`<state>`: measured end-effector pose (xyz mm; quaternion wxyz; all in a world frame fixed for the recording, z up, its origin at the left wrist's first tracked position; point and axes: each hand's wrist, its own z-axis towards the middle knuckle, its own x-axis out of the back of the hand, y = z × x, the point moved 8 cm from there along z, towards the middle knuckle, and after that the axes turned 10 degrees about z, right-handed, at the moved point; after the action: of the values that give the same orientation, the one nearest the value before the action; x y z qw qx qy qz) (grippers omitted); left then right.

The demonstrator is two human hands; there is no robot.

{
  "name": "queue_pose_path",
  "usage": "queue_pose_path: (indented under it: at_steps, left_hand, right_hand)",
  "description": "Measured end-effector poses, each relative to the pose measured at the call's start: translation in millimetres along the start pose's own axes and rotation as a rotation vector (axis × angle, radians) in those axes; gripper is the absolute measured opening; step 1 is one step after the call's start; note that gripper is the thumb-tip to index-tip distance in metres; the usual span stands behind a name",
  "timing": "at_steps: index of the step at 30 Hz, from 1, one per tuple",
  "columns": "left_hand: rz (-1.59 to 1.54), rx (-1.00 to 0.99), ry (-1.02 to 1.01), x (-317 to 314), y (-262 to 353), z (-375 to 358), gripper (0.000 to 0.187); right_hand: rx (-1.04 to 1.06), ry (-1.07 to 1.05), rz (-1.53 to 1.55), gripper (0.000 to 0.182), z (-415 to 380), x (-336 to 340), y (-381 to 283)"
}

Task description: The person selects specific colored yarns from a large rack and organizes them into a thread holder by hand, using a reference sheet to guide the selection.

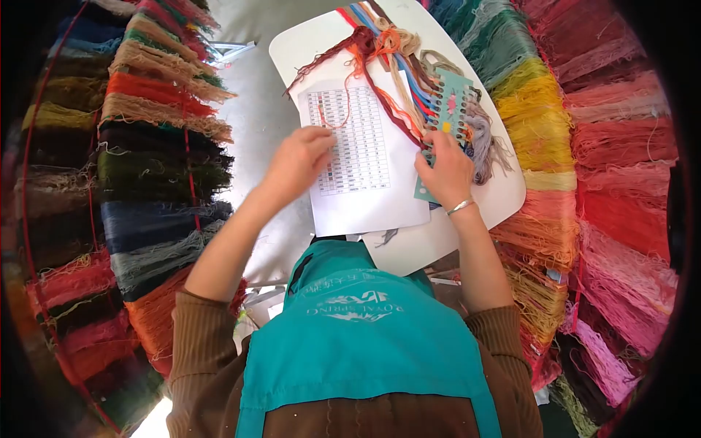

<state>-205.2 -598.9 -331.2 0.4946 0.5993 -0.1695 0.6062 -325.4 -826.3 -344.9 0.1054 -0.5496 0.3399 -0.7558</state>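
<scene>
My left hand [298, 162] is over the left side of a printed chart [372, 201], its fingers curled together; whatever may be between the fingertips is too small to make out. A thin orange thread [349, 102] loops over the chart just above those fingers. My right hand [447, 171] is closed at the left edge of a green punched thread card [454, 95]. Strands in red, blue, beige and brown run to the holes along the card's left side. Grey yarn [478, 139] hangs from its right side. A dark red bundle of yarn [358, 40] lies above the chart.
The white board [500, 201] under the papers has rounded corners. Hanks of coloured yarn hang close on both sides, orange and dark ones [142, 164] on the left, yellow and pink ones [529, 95] on the right. A teal apron [365, 328] covers my front.
</scene>
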Motion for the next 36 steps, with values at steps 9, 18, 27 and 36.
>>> queue_pose_path:
  at_steps: [9,18,27,36]
  left_hand:
    - [0.189,0.093,-0.031,-19,14,-16,0.054]
    - [0.218,0.104,-0.08,-25,33,-22,0.056]
    - [0.108,0.18,-0.117,-17,28,-9,0.056]
    - [0.08,0.24,-0.146,-25,7,14,0.042]
  right_hand:
    - [0.036,0.032,0.003,0.026,-1,3,-4]
    - [-0.008,0.095,0.24,0.024,6,18,-4]
    - [0.106,0.104,0.05,0.021,-1,2,-1]
    - [0.136,0.137,0.038,0.02,-2,1,0]
